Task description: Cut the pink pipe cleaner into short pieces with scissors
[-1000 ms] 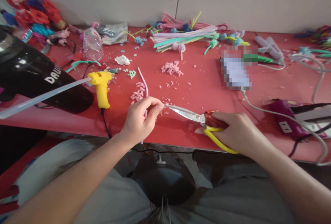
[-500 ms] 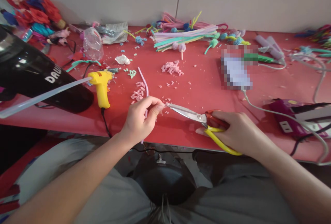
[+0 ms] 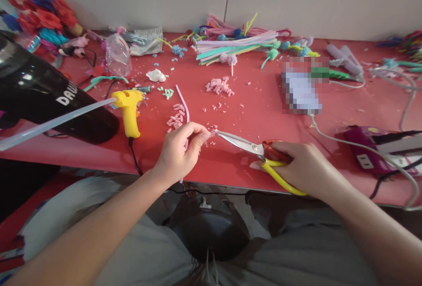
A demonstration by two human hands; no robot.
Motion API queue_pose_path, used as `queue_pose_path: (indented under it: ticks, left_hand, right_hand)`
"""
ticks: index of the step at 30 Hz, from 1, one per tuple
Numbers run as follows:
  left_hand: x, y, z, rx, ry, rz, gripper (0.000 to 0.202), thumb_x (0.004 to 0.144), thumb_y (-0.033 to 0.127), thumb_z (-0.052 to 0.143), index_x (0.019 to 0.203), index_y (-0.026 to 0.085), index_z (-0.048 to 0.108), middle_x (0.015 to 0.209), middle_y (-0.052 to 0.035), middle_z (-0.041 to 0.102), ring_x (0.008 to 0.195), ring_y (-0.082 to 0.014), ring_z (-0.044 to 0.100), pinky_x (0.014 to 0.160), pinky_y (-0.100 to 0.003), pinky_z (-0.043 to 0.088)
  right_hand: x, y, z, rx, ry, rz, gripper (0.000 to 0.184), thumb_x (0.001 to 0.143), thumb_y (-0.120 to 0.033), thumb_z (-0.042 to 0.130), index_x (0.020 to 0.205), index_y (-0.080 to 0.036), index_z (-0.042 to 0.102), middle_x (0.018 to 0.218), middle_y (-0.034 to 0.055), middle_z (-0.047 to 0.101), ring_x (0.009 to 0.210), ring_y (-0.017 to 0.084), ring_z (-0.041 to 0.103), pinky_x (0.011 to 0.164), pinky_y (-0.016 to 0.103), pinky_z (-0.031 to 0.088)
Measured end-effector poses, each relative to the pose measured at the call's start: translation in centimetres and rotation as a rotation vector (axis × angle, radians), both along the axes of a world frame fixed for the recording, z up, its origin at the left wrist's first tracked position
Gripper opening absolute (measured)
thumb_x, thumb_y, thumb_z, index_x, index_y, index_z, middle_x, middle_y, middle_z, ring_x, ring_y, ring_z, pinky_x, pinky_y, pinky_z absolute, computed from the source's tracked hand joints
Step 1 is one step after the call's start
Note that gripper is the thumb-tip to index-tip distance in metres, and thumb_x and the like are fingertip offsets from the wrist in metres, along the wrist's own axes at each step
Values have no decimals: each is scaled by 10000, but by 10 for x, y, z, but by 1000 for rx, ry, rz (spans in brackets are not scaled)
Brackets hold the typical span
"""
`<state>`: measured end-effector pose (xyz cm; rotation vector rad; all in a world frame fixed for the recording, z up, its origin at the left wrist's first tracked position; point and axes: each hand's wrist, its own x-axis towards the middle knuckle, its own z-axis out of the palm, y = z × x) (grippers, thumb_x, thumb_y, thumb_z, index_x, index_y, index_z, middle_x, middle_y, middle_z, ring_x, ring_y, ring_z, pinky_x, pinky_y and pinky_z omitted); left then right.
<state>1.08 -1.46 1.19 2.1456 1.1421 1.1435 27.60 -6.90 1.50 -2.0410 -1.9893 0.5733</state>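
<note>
Scissors (image 3: pixel 240 143) slide slightly right since the earlier frame, tips now a touch further from the left fingertips; left hand (image 3: pixel 178 152) stays about where it was, piles unchanged. Left grip: thumb and index pressed together around a tiny pink bit (image 3: pixel 212 133) at center frame, its end poking out toward the blades, probably held by the very tips so the points can reach it without nicking skin. Right hand (image 3: pixel 301 163), right of center, wraps the red and yellow handles, blades pointing left and almost together, gap too small to judge; coming in from the side likely keeps the tips in sight. Lilac stem (image 3: pixel 183 101) runs behind the left hand, past the desk (image 3: pixel 260 110) edge; can't tell if the other fingers hold it. Pale pink pile (image 3: pixel 220 86) sits above center, second pink pile (image 3: pixel 176 119) just beyond the left hand, green pieces (image 3: pixel 168 94) above that; probably apart to avoid mixing. Loose scraps lie below the upper pile. Yellow glue gun (image 3: pixel 131 121) rests left of center, its long glue stick (image 3: pixel 56 126) crossing in front of the black bottle (image 3: pixel 49 86). Stem bundle (image 3: pixel 237 48) lies upper center, near the wall, likely parked out of the way.
</note>
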Motion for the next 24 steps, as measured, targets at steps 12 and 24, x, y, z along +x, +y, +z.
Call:
queue_pose_path:
  ticks: [12, 24]
  left_hand:
    - [0, 0, -1, -11, -8, -8, 164, 951, 236, 546, 802, 183, 592, 664, 11, 637, 575, -88, 577, 582, -219, 475]
    - [0, 0, -1, -6, -16, -14, 156, 953, 241, 555, 816, 179, 595, 642, 18, 627, 555, -82, 578, 569, -213, 472]
  right_hand:
    - [0, 0, 4, -34, 4, 11, 636, 682, -733, 649, 597, -233, 265, 575, -54, 227, 598, 134, 153, 453, 251, 216]
    - [2, 1, -1, -38, 1, 8, 627, 685, -735, 640, 605, -225, 284, 599, -48, 241, 607, 139, 187, 470, 260, 235]
